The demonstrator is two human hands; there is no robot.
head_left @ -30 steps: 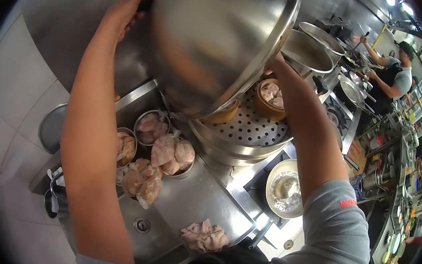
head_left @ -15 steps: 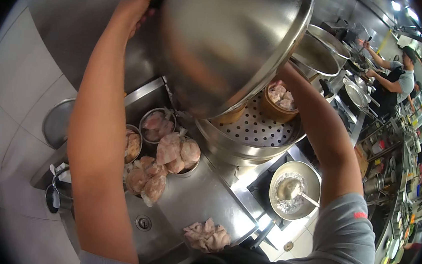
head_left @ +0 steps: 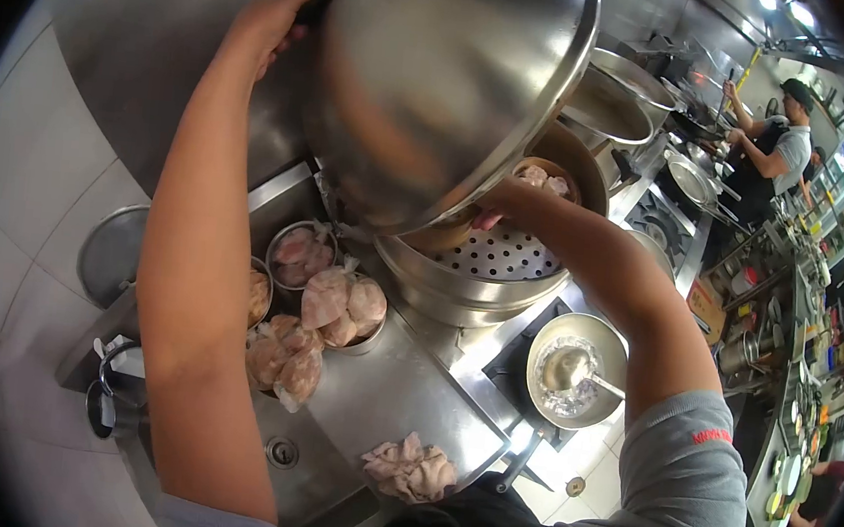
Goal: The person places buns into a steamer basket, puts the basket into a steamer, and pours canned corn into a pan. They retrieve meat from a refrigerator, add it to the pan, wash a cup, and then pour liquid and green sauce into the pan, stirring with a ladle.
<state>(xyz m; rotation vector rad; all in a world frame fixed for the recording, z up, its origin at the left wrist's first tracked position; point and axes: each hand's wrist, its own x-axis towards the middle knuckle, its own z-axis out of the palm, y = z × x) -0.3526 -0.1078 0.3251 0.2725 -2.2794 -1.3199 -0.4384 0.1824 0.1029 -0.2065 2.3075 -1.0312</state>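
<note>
My left hand (head_left: 274, 30) is closed on the dark handle of a large domed steel lid (head_left: 447, 95), tilted up over the left side of a steamer pot (head_left: 440, 290). Beneath the lid's edge, my right hand (head_left: 509, 207) reaches across to a bamboo steamer basket (head_left: 441, 236), its curled fingers at the basket's rim and partly hidden by the lid. A second bamboo basket (head_left: 578, 182) holding pale dumpling-like pieces (head_left: 545, 180) stands behind my right forearm. Both baskets rest on the pot's perforated metal tray (head_left: 505, 257).
Bagged raw meat (head_left: 343, 305) sits in metal containers to the left, near a sink drain (head_left: 281, 452). A crumpled cloth (head_left: 411, 467) lies on the steel counter. A pan (head_left: 578, 368) with a ladle (head_left: 568, 370) is at right. A co-worker (head_left: 779, 144) stands beyond.
My right hand has moved left, from the right-hand bamboo basket to the one beneath the lid. The left hand still holds the lid raised. The view has shifted slightly.
</note>
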